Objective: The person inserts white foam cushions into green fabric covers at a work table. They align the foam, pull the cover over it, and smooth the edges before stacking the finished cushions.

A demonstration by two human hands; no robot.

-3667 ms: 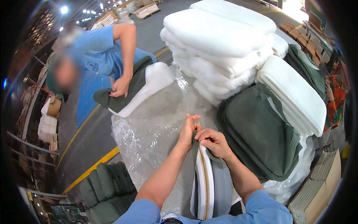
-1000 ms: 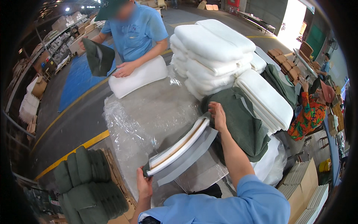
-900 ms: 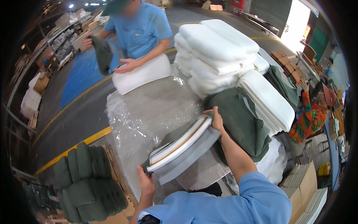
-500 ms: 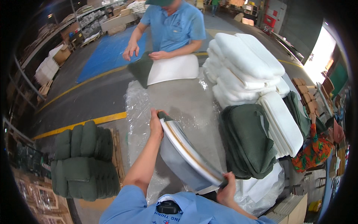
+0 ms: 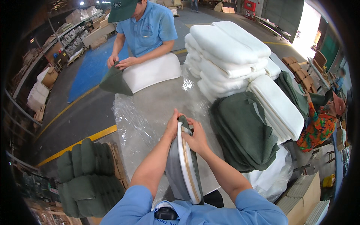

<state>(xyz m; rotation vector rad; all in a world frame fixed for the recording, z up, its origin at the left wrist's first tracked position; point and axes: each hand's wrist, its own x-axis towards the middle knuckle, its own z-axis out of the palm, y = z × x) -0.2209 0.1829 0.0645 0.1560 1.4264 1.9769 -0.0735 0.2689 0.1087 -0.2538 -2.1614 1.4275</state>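
Both my hands grip the far end of a partly covered seat cushion standing on edge, its near end against my body. White padding with a thin tan layer shows along its open side, between grey and dark green cover fabric. My left hand wraps the tip from the left. On the right side of that end, my right hand pinches the cover edge beside the padding. The exact fingertip contact is partly hidden by the fabric.
A plastic-covered table lies under my hands. To the right stand stacked white pads and a pile of dark green covers. Across the table, a co-worker pulls a green cover over a white pad. Finished green cushions sit at left.
My right hand has left the cushion's near end and joined my left at the far end. The cushion has swung more upright in view, pointing away from me. The co-worker now grips the green cover two-handed.
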